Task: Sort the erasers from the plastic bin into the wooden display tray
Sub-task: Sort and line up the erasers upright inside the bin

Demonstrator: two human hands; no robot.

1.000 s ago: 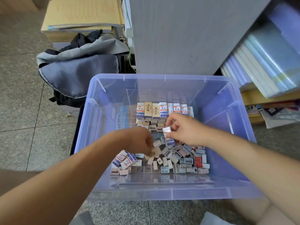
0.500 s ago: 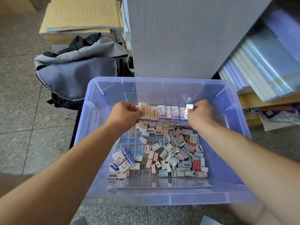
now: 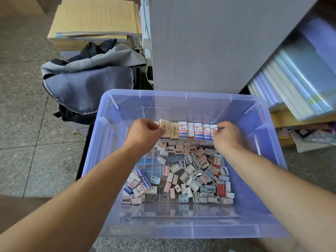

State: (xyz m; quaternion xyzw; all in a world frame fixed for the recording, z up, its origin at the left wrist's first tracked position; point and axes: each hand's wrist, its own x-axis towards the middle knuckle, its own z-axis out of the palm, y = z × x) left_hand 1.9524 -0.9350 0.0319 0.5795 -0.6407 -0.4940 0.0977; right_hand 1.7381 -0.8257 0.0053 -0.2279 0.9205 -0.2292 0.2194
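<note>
A translucent blue plastic bin (image 3: 181,93) sits on the floor in front of me. Along its far side stands a row of upright erasers (image 3: 182,130) in tan and white-blue sleeves. My left hand (image 3: 143,135) pinches the tan eraser (image 3: 164,127) at the row's left end. My right hand (image 3: 227,137) pinches the white eraser (image 3: 213,128) at the right end. A loose pile of small erasers (image 3: 196,175) covers the bin floor, with a cluster of blue-white ones (image 3: 137,184) at the near left. The bin floor shows a clear grid pattern.
A grey bag (image 3: 91,84) lies left of the bin, behind it a stack of yellow papers (image 3: 94,20). A grey cabinet side (image 3: 209,42) rises behind the bin. Leaning books (image 3: 291,79) fill a shelf on the right. The floor (image 3: 27,124) is tiled.
Both hands left the loose pile in the middle and moved to the far row, one to each end. In the last half second they hardly shifted.
</note>
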